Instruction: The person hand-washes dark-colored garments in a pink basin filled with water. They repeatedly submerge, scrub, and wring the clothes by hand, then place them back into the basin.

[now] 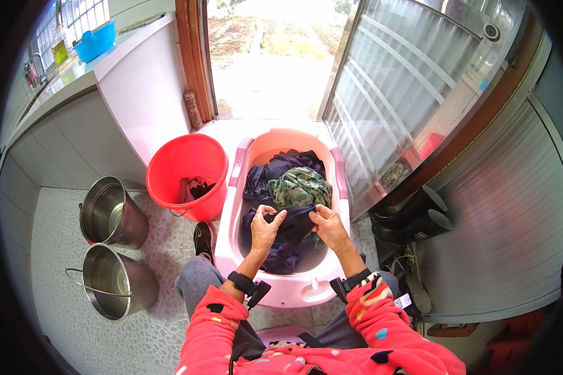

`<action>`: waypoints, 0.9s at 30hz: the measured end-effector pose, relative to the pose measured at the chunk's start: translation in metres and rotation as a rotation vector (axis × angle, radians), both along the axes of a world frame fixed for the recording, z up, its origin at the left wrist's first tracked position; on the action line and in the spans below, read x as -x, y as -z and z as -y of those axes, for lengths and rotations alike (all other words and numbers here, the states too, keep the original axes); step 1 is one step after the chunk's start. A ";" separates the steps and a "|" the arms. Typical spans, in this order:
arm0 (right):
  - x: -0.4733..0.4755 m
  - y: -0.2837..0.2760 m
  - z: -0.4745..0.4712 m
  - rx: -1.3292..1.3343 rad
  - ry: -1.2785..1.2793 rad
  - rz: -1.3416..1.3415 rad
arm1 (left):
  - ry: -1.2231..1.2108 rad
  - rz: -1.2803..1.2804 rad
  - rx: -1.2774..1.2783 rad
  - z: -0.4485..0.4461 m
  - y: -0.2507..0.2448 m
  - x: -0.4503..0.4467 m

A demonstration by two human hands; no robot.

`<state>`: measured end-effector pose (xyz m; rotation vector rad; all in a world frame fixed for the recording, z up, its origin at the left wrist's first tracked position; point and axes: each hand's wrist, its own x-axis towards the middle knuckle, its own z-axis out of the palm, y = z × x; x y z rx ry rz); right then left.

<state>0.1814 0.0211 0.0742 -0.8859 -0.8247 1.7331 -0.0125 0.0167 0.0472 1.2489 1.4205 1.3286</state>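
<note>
Between my two hands a dark navy garment point(295, 226) is stretched above the near half of a pink plastic tub point(281, 296). My left hand point(264, 229) pinches its left end between thumb and fingers. At the other end, my right hand point(329, 227) grips the edge of the cloth. Beyond the hands, a green camouflage garment point(301, 186) lies bunched in the tub. Dark purple and navy clothes point(291, 161) are heaped behind it. More dark purple cloth point(279, 258) sits in murky water at the near end. The held garment's lower part merges with the cloth below.
A red bucket point(169, 164) holding a few garments stands left of the tub. Two metal buckets point(133, 225) are on the pebble-patterned floor further left. Black rubber boots point(403, 225) and shoes lie at right. The glass door point(380, 93) opens outside; a blue basin point(98, 44) sits on the counter.
</note>
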 end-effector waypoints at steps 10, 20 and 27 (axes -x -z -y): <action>-0.009 -0.023 -0.001 0.006 -0.065 -0.384 | 0.230 0.671 0.207 -0.006 0.004 0.005; 0.019 -0.025 0.011 0.026 0.070 -0.109 | 0.016 -0.480 -0.040 0.008 -0.020 -0.016; 0.021 -0.014 0.011 0.025 -0.058 -0.034 | 0.432 0.254 0.314 0.000 -0.005 -0.019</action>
